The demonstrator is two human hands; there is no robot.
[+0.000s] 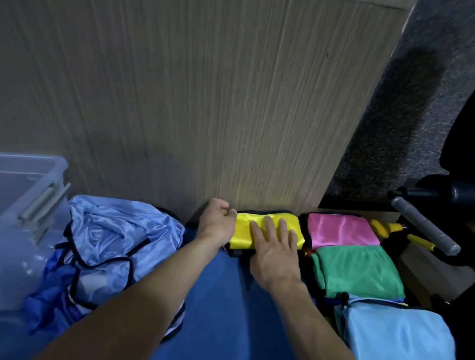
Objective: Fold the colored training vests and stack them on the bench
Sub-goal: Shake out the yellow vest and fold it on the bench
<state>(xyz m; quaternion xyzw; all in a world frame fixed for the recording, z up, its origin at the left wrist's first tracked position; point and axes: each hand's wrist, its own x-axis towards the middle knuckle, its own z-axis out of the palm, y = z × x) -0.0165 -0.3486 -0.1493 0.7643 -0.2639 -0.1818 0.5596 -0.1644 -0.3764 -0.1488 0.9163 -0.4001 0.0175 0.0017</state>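
Blue bench (215, 310): left hand (216, 221) pinches yellow vest (242, 233) edge; right hand (274, 252) flat atop.

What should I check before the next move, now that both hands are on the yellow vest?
1. Yellow vest folded compact: ok; it lies as a small packet at the wall.
2. Right hand pressing it flat: ok; straight fingers rest on top.
3. Left hand grip: ok; it pinches the vest's left edge.
4. Place in the row: ok; it lies beside the pink vest, with the green vest and light blue vest nearer.
5. Loose trim tucked in: cannot tell; hands hide the near edge.
6. Work left: not ok; a pale blue vest pile lies unfolded beside the clear bin.
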